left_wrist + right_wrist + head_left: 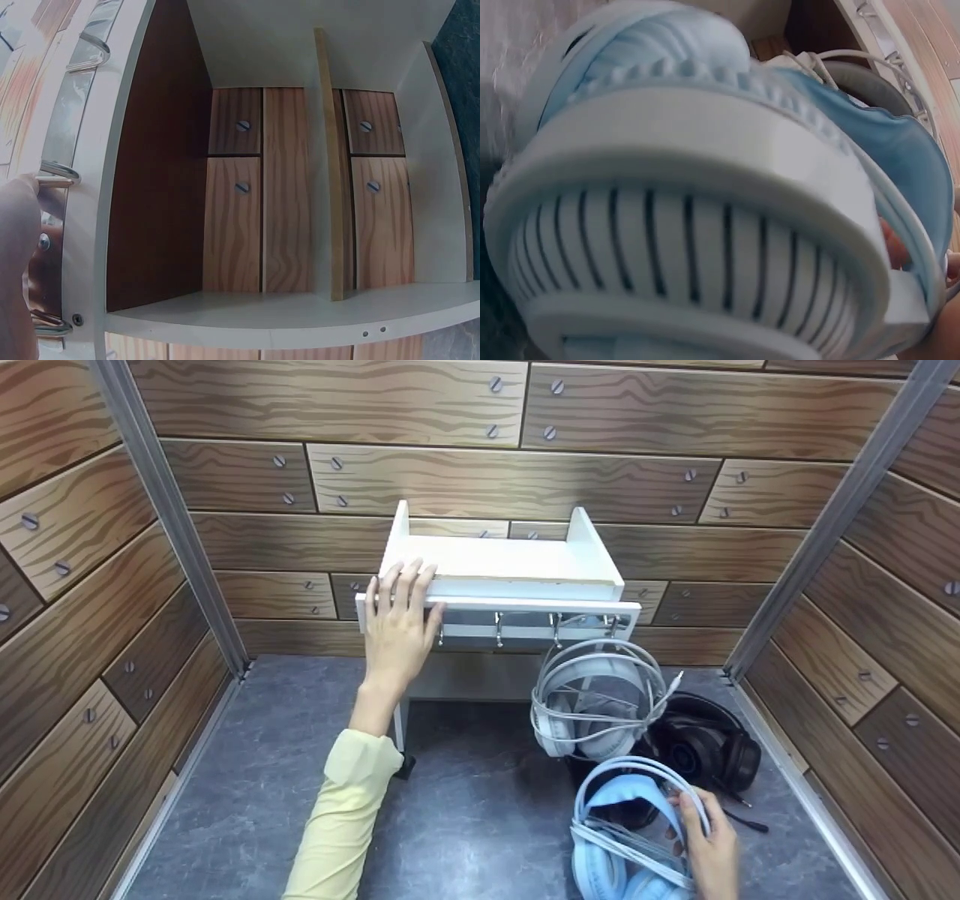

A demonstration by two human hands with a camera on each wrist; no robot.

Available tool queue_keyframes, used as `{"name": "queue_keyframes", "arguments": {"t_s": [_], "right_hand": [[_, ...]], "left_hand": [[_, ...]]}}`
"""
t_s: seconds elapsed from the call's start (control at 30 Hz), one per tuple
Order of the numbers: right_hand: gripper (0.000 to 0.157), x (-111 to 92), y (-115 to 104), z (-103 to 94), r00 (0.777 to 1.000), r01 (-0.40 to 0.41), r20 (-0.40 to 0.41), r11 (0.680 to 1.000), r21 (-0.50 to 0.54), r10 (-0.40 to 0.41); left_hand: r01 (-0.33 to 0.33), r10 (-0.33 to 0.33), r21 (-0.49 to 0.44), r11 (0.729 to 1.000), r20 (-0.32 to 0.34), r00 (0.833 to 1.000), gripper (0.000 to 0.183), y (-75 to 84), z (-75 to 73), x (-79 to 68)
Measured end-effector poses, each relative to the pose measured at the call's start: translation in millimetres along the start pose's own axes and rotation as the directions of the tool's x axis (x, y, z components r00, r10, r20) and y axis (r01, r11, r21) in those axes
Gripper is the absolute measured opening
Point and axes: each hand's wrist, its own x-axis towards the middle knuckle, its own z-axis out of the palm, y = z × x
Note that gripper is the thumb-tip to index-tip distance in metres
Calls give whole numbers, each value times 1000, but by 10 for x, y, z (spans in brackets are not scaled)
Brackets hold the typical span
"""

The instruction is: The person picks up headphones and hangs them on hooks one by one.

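My left hand (397,637) rests with extended fingers over the left end of a white shelf rack's (502,558) front rail. In the left wrist view, its thumb side (15,255) lies close to the metal hooks (60,176). My right hand (712,840) grips the headband of light blue headphones (596,866) at the lower right, their cable wrapped across the band. A ribbed earcup (682,240) fills much of the right wrist view. White headphones (555,731), wound with their cable, hang at the rack's right end.
Black headphones (679,750) lie on the grey floor behind the blue ones, partly covered by the white pair. Wood-patterned walls (480,405) with metal corner posts (169,510) enclose the space. More hooks (498,630) line the rail between my left hand and the white headphones.
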Motion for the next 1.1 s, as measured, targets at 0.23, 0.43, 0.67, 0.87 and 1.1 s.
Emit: {"name": "queue_keyframes", "arguments": {"t_s": [0.23, 0.43, 0.67, 0.87, 1.1], "right_hand": [[17, -31, -132, 76, 995, 83, -50, 991, -110, -88], [17, -34, -284, 88, 989, 126, -72, 987, -97, -133], [16, -3, -478, 106, 966, 239, -66, 961, -135, -250], [14, -7, -560, 161, 947, 304, -60, 939, -163, -317], [14, -32, -645, 213, 948, 308, -43, 941, -144, -317]], "left_hand": [[6, -6, 9, 1000, -5, 1000, 49, 5, 7, 5], [0, 0, 2, 1000, -2, 1000, 49, 10, 14, 13], [1, -1, 18, 1000, -13, 1000, 49, -5, 13, 13], [5, -5, 20, 1000, -3, 1000, 49, 0, 8, 8], [-3, 3, 9, 1000, 1, 1000, 49, 2, 5, 1]]}}
